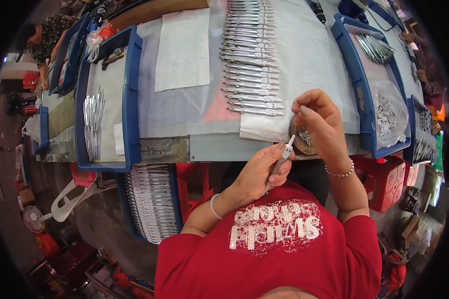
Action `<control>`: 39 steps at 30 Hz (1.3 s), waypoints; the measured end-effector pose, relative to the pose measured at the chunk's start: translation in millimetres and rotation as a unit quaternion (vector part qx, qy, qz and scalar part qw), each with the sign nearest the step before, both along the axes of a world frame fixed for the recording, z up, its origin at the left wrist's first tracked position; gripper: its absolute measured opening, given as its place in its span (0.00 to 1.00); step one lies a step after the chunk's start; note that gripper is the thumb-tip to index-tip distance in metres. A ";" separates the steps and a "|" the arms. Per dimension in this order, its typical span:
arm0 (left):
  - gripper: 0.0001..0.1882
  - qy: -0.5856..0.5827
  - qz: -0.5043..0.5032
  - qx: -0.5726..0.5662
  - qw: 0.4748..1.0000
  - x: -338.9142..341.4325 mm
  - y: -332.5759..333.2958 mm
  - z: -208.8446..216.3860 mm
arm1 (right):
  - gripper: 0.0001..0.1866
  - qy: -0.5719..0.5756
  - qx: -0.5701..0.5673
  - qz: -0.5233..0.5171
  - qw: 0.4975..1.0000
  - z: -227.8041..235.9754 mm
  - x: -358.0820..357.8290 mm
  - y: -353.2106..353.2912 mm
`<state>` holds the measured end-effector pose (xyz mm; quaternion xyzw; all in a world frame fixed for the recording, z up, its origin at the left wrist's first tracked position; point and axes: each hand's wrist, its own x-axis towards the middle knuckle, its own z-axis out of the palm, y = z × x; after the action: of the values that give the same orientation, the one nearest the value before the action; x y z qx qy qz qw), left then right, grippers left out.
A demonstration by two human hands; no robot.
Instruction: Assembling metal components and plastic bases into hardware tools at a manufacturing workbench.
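My left hand (258, 174) is closed around a slim silver metal tool (285, 153), which stands tilted with its narrow pale tip pointing up, just past the table's front edge. To the right and a little higher, my right hand (325, 122) has its thumb and forefinger pinched together; whatever they hold, if anything, is too small to make out. Partly hidden behind that hand is a round brown dish (301, 144) with small metal parts in it. A long row of similar silver tools (252, 77) lies side by side on the table, beyond both hands.
Blue trays stand left (133, 94) and right (356, 89) on the table, holding metal rods and a plastic bag of small parts (388, 114). Another blue tray (154, 199) full of silver pieces sits below the table edge. Red stools (386, 182) are underneath. Other people work at both sides.
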<state>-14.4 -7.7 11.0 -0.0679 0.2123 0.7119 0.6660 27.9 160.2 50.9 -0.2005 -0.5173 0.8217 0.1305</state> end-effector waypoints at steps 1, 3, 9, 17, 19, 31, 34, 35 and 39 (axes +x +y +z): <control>0.16 -0.001 0.000 -0.001 1.000 -0.5 -1.5 0.7 | 0.06 -0.011 0.063 0.016 0.998 3.4 2.7 1.4; 0.16 -0.007 0.005 0.000 1.000 -1.0 -4.7 1.6 | 0.05 -0.017 0.142 0.045 0.989 5.8 6.4 3.7; 0.16 -0.027 0.024 0.020 0.999 0.6 -8.9 -1.0 | 0.05 -0.038 0.214 0.107 0.970 14.8 15.3 -2.0; 0.13 -0.013 0.059 -0.018 0.998 -3.0 -10.6 5.8 | 0.10 -0.003 0.483 0.249 0.840 37.4 9.1 -6.1; 0.13 -0.027 0.067 -0.034 0.997 -4.5 -9.9 6.3 | 0.10 0.024 0.511 0.255 0.821 40.3 7.6 -9.8; 0.12 -0.010 -0.012 -0.084 0.996 -8.3 -12.9 -1.3 | 0.08 0.150 0.749 0.397 0.509 45.7 -4.3 -25.5; 0.15 0.110 0.007 -0.023 0.994 -18.9 -20.6 -3.0 | 0.08 0.176 0.745 0.387 0.515 48.3 -12.0 -23.1; 0.19 0.157 0.036 -0.020 0.987 -27.2 -27.7 -3.9 | 0.08 0.183 0.744 0.372 0.524 52.4 -17.4 -19.8; 0.29 0.495 0.367 -0.075 0.784 -59.3 -45.9 38.5 | 0.06 0.044 0.714 0.296 0.633 34.8 -48.2 18.4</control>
<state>-73.6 -53.5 49.5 0.1719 0.5245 0.8201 0.1509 -20.3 178.6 85.7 0.1557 -0.9677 0.1984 0.0056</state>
